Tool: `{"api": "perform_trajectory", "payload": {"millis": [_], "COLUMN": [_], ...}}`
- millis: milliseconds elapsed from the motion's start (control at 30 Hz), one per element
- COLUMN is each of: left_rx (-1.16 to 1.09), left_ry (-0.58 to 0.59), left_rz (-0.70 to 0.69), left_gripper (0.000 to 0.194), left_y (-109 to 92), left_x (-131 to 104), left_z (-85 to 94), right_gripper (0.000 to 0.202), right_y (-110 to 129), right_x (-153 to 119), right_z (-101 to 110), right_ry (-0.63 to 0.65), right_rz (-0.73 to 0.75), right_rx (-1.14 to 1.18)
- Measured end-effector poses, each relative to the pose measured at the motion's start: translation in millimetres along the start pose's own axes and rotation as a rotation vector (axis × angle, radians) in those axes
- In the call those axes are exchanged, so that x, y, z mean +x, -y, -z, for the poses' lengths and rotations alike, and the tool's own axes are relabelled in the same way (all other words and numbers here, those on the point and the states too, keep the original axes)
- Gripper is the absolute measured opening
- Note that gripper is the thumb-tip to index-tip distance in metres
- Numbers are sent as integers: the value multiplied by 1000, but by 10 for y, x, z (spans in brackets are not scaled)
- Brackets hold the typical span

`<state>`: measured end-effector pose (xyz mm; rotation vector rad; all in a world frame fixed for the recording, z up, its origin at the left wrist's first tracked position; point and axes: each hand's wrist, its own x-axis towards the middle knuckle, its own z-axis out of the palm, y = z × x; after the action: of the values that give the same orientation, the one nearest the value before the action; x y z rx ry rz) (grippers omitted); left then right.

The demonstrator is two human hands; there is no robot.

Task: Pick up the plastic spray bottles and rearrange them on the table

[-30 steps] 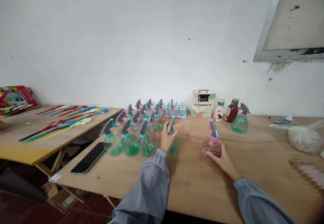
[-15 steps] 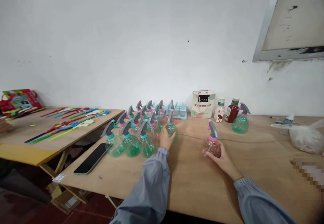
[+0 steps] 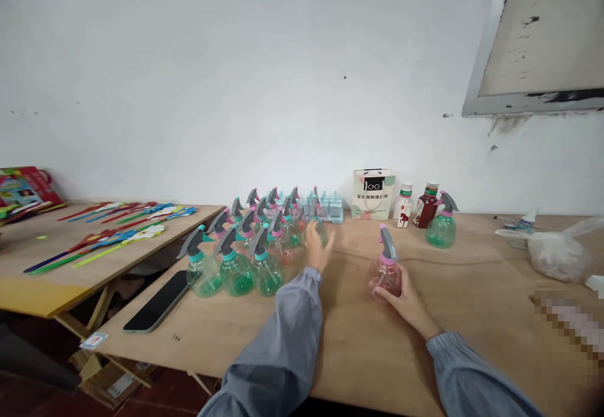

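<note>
Spray bottle of clear pink plastic (image 3: 379, 277), topped by a grey trigger head (image 3: 387, 243), is upright in the right hand (image 3: 406, 297), whose thumb and fingers grip its round body. It is over the brown wooden table (image 3: 349, 348); base contact cannot be determined. Judged light and smooth, with thin walls likely to flex if squeezed; wet sides could slip. Advisable hold: the body's widest part or the pink collar (image 3: 387, 258), clear of the trigger. To its left stands a close group of round green and pink plastic spray bottles (image 3: 267, 277), probably prone to tipping if knocked. Farther back, the left hand (image 3: 319, 247) has its thumb spread and fingers open beside a green plastic spray bottle (image 3: 323, 231); fingertip contact cannot be told. Behind are pale blue plastic items (image 3: 335, 209).
</note>
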<state>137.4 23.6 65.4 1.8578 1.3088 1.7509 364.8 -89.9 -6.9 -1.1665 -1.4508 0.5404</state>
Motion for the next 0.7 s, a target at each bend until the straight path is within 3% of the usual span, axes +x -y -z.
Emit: {"api": "perform_trajectory", "payload": {"millis": [100, 167, 233, 333, 400, 433, 533, 600, 700], "left_rx": [-222, -291, -363, -441, -452, -452, -448, -455, -466], "left_ry": [446, 612, 639, 534, 446, 408, 349, 364, 405], "left_rz": [-137, -99, -12, 87, 101, 103, 117, 113, 126], "left_gripper": [75, 94, 95, 76, 67, 63, 52, 47, 42], "left_y": [-289, -450, -546, -561, -515, -488, -435, -430, -444], "left_x": [-333, -486, -557, -553, -526, -513, -477, -447, -392], "left_z": [23, 34, 46, 98, 166, 207, 338, 407, 465], "right_gripper": [70, 69, 72, 74, 66, 59, 58, 67, 84], "right_y": [60, 124, 184, 220, 189, 156, 13, -92, -232], "right_x": [-92, -175, -251, -241, -69, 74, 651, 1035, 1429], "right_z": [-183, -361, -524, -573, -392, -235, 405, 837, 1277], "right_ry": [10, 28, 83, 217, 201, 120, -381, -642, -741], "right_rz": [71, 108, 122, 136, 120, 82, -99, -276, -400], "right_rx": [-68, -108, -112, -109, -116, -124, -192, -398, -465]}}
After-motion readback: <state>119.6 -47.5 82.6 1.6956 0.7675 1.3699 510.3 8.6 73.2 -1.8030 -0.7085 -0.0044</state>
